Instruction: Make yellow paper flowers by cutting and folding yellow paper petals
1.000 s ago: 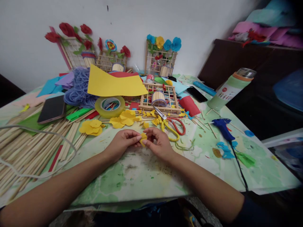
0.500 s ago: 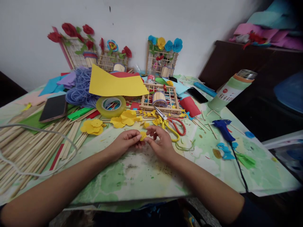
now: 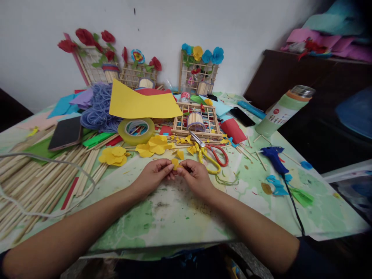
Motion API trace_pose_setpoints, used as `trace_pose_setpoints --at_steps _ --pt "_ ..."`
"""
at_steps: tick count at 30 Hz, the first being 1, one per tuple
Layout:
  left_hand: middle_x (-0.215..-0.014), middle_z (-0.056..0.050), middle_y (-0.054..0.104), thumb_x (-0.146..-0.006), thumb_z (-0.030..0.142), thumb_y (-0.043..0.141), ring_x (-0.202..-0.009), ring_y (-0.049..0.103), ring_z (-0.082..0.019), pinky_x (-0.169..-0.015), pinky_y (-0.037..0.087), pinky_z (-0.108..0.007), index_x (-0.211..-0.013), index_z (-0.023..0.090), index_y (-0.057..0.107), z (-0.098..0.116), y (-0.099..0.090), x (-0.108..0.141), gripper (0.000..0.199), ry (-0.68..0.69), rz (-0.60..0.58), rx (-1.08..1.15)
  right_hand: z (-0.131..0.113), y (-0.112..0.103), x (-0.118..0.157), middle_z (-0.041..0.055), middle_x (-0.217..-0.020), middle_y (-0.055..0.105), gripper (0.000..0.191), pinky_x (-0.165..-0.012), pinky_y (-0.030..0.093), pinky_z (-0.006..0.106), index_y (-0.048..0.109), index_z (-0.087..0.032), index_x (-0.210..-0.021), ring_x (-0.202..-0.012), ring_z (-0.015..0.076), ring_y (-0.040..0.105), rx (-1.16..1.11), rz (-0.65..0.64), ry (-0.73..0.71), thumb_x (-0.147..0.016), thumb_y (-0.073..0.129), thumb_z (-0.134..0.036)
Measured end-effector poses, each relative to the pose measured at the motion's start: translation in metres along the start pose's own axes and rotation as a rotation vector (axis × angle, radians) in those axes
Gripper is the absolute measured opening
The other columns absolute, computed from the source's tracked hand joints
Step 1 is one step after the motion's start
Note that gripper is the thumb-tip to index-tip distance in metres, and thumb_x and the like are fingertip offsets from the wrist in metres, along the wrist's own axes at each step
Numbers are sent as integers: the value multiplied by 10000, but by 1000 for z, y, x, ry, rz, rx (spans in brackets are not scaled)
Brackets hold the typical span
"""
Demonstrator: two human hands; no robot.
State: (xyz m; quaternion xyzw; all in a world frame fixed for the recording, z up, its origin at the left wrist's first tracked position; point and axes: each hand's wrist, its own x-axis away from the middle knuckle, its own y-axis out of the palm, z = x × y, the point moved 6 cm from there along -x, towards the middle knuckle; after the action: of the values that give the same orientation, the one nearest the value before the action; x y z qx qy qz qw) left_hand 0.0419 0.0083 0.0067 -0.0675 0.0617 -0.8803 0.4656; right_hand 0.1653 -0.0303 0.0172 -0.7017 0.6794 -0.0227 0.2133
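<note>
Between my two hands is a small yellow paper piece [image 3: 175, 164], pinched from both sides just above the table. My left hand [image 3: 155, 174] grips its left edge with thumb and fingers closed. On the other edge, my right hand [image 3: 196, 177] pinches it between thumb and curled fingers. Just beyond lie yellow paper petals [image 3: 157, 145] and a yellow paper flower [image 3: 114, 155]. Scissors [image 3: 209, 155] with red and yellow handles rest past my right hand. Small yellow scraps [image 3: 193, 148] are scattered near the blades.
Wooden sticks [image 3: 43, 186] and a cable [image 3: 58, 158] cover the left side, near a phone [image 3: 66, 133]. A tape roll [image 3: 136, 131], yellow sheet [image 3: 142, 104] and stick lattice [image 3: 213, 120] lie behind. On the right are a glue gun [image 3: 275, 159] and tilted bottle [image 3: 283, 111].
My right fingers have curled in and closed onto the yellow paper piece, which now shows a little higher between both hands. The things on the table have not moved.
</note>
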Motion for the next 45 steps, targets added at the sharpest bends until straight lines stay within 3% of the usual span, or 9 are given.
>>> trace_pose_setpoints --at_steps 7,19,23,28,31,35,41,45 --pt "-623 -13 614 -852 423 470 -592 555 -137 -586 435 -233 -705 152 605 1 2 2 337 60 -51 -228 -5 0 0 -13 -679 588 179 -638 377 220 588 -177 -701 -654 110 516 113 -18 -47 -856 508 -219" --pt "-590 -9 607 -901 368 381 -542 551 -124 -558 447 -223 -703 169 563 -1 6 2 334 115 -114 -247 -4 -7 0 -12 -636 556 148 -599 375 219 573 -175 -674 -630 116 500 203 98 -35 -800 569 -252" --pt "-594 -5 608 -907 362 378 -540 559 -122 -559 453 -222 -720 173 561 -1 7 3 323 142 -112 -243 -1 -8 0 -22 -626 541 129 -556 380 215 550 -175 -684 -578 103 482 140 130 36 -773 588 -260" --pt "-604 -2 607 -915 359 371 -552 563 -120 -575 458 -225 -743 175 561 0 9 5 316 151 -130 -260 5 -10 0 -26 -682 550 195 -550 410 215 546 -175 -831 -589 104 496 -5 197 139 -708 647 -287" --pt "-616 -1 601 -916 333 367 -559 555 -113 -578 455 -219 -753 170 562 0 10 6 302 140 -147 -264 9 -7 -1 -25 -632 545 140 -539 400 217 574 -173 -742 -565 102 486 -115 149 155 -725 624 -302" --pt "-640 -8 607 -897 332 414 -574 554 -111 -576 454 -218 -775 161 573 -3 10 5 264 99 -153 -229 9 -7 -2 -10 -622 566 171 -565 398 228 610 -167 -676 -585 113 505 -148 126 96 -761 597 -316" --pt "-613 -10 608 -846 374 519 -539 548 -103 -530 449 -208 -720 147 578 -9 10 6 267 -17 -164 -48 -2 -10 0 1 -630 557 312 -609 398 230 609 -160 -647 -621 114 511 13 104 -30 -866 486 -346" --pt "-583 -6 605 -817 375 569 -500 537 -90 -483 424 -186 -688 141 584 -9 9 7 267 -46 -136 -6 -9 -9 -1 16 -663 601 261 -654 420 250 639 -165 -703 -659 130 541 69 70 -108 -858 513 -334"
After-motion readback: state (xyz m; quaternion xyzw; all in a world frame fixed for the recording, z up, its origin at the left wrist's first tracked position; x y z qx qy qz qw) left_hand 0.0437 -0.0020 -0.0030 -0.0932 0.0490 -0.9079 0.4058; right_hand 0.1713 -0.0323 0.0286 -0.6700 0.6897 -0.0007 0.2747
